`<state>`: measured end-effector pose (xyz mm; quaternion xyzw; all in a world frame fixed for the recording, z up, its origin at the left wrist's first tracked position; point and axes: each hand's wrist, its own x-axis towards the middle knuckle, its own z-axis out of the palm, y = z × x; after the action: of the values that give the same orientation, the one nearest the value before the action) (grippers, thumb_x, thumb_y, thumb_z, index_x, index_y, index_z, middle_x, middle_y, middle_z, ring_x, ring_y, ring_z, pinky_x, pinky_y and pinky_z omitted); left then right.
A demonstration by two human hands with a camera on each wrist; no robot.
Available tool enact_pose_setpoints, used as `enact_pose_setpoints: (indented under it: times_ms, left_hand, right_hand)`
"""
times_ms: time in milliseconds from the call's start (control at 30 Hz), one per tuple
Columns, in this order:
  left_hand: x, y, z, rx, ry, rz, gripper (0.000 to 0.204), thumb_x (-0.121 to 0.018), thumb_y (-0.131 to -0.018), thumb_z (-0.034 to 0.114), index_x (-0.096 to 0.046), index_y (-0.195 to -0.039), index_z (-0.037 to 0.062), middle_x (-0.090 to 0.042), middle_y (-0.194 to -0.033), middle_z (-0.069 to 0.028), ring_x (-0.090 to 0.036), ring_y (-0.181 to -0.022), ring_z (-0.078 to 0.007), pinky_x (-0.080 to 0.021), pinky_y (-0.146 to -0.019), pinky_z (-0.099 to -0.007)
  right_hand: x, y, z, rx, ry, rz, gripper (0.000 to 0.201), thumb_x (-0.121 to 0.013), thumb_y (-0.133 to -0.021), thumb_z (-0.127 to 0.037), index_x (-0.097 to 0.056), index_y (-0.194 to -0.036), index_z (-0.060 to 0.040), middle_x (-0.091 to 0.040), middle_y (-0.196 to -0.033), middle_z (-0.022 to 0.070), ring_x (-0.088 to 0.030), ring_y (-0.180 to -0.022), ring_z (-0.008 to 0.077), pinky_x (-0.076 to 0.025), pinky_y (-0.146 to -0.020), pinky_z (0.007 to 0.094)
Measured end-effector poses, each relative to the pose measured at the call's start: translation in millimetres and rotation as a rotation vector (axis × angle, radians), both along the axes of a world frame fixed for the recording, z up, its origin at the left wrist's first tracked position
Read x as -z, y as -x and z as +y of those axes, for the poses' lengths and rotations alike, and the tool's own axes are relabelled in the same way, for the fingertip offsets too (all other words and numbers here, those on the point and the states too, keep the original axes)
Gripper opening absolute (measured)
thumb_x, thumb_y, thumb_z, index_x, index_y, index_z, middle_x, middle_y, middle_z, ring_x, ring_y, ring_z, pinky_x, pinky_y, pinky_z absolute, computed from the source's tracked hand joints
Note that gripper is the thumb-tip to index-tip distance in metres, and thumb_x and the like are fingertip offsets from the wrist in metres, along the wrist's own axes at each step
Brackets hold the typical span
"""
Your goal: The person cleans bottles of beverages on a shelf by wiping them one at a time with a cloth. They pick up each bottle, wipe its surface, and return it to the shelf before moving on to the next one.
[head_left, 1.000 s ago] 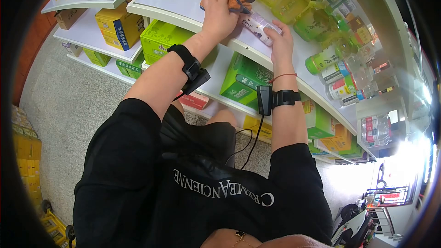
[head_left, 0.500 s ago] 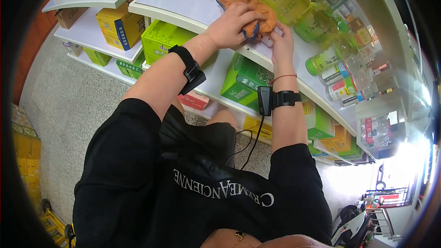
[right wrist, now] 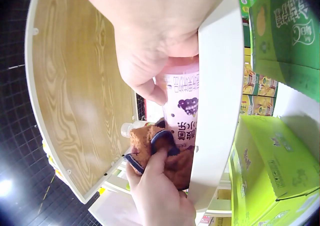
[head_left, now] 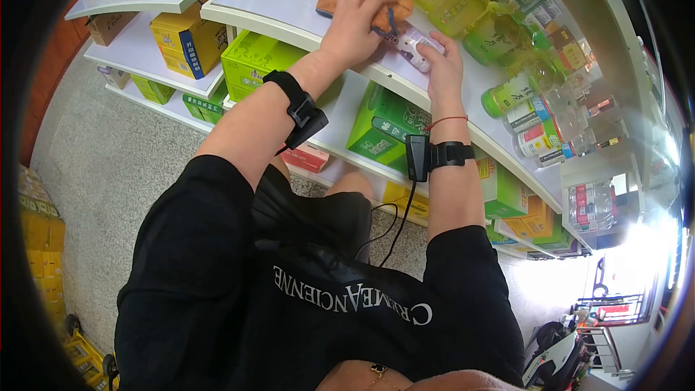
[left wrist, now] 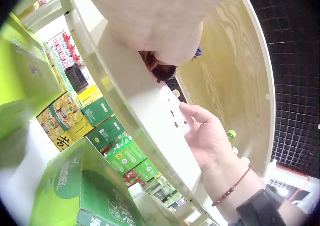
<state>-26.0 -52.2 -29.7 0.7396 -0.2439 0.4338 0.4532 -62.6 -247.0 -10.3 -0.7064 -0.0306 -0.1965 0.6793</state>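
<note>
An orange cloth with dark blue edging (head_left: 394, 1) is bunched under my left hand (head_left: 352, 29), whose curled fingers grip it against one end of a pale purple-and-white bottle (head_left: 414, 48). The bottle lies on its side over the white shelf. My right hand (head_left: 447, 71) holds its other end between thumb and fingers. In the right wrist view, grapes are printed on the bottle (right wrist: 184, 108), and the cloth (right wrist: 142, 140) wraps its far end. The left wrist view shows my left hand (left wrist: 155, 23) covering most of the cloth.
Upright bottles stand along the back of the shelf (head_left: 271, 14); green-capped bottles (head_left: 507, 94) are at the right. Below the shelf sit green boxes (head_left: 387, 127) and a yellow box (head_left: 181, 47). The shelf's raised white front edge runs beneath both hands.
My left hand has slid the cloth right along the bottle, then back left, uncovering the bottle's label. My right hand has stayed at its end.
</note>
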Motion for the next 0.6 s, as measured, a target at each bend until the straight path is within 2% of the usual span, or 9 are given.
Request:
enact_pose_setpoints:
  times_ms: [67, 100, 200, 367, 467, 533, 600]
  left_hand:
    - [-2, 4, 3, 0.158, -0.174, -0.131, 0.054, -0.071, -0.072, 0.007, -0.06, -0.124, 0.0168, -0.052, -0.126, -0.0152, -0.045, -0.121, -0.0385, -0.037, -0.104, -0.045]
    - [-3, 5, 4, 0.204, -0.277, -0.121, 0.054, -0.072, -0.071, 0.007, -0.061, -0.122, 0.0176, -0.053, -0.125, -0.0148, -0.045, -0.122, -0.0372, -0.038, -0.104, -0.0449]
    - [-4, 7, 4, 0.307, -0.309, -0.17, 0.053, -0.073, -0.07, 0.007, -0.062, -0.121, 0.0177, -0.053, -0.126, -0.0142, -0.046, -0.12, -0.0365, -0.039, -0.102, -0.0448]
    - [-6, 12, 4, 0.269, -0.271, -0.132, 0.051, -0.072, -0.073, 0.008, -0.062, -0.122, 0.0173, -0.053, -0.126, -0.0145, -0.047, -0.119, -0.037, -0.04, -0.102, -0.0451]
    - [-4, 11, 1, 0.193, -0.144, -0.103, 0.053, -0.07, -0.074, 0.007, -0.06, -0.125, 0.0169, -0.052, -0.126, -0.016, -0.046, -0.119, -0.0387, -0.038, -0.103, -0.0457]
    - [-1, 7, -2, 0.035, -0.008, -0.037, 0.055, -0.069, -0.073, 0.004, -0.059, -0.126, 0.0158, -0.051, -0.125, -0.0174, -0.046, -0.119, -0.0403, -0.037, -0.105, -0.0462]
    - [-1, 2, -3, -0.011, 0.011, -0.031, 0.056, -0.069, -0.074, 0.003, -0.057, -0.127, 0.0154, -0.051, -0.126, -0.0181, -0.045, -0.119, -0.0412, -0.037, -0.104, -0.0463]
  right_hand:
    - [4, -5, -4, -0.005, -0.02, -0.016, 0.047, -0.07, -0.077, 0.001, -0.055, -0.121, 0.0052, -0.06, -0.108, 0.0145, -0.063, -0.09, 0.0199, -0.053, -0.078, 0.0297]
    - [4, -6, -4, -0.009, -0.04, -0.033, 0.047, -0.072, -0.074, 0.001, -0.057, -0.118, 0.0032, -0.061, -0.104, 0.013, -0.062, -0.087, 0.0189, -0.054, -0.075, 0.0292]
    - [6, -7, -4, -0.034, -0.117, -0.049, 0.046, -0.07, -0.075, 0.002, -0.056, -0.118, 0.0036, -0.062, -0.105, 0.0138, -0.063, -0.088, 0.0191, -0.055, -0.076, 0.0299]
    - [5, -7, -4, -0.026, -0.082, -0.042, 0.045, -0.07, -0.075, 0.002, -0.056, -0.118, 0.0035, -0.063, -0.105, 0.0143, -0.064, -0.089, 0.0194, -0.055, -0.077, 0.0307]
    - [2, -3, -3, -0.025, -0.058, -0.019, 0.046, -0.072, -0.074, 0.002, -0.057, -0.118, 0.0032, -0.062, -0.105, 0.0138, -0.063, -0.088, 0.0191, -0.054, -0.076, 0.0301]
    - [1, -2, -2, -0.012, -0.037, -0.015, 0.047, -0.073, -0.074, 0.001, -0.057, -0.118, 0.003, -0.062, -0.105, 0.0136, -0.063, -0.088, 0.019, -0.054, -0.076, 0.0296]
    - [2, -3, -2, 0.003, -0.049, -0.008, 0.048, -0.075, -0.073, 0.001, -0.058, -0.117, 0.0027, -0.061, -0.103, 0.0126, -0.062, -0.087, 0.0187, -0.053, -0.076, 0.0288]
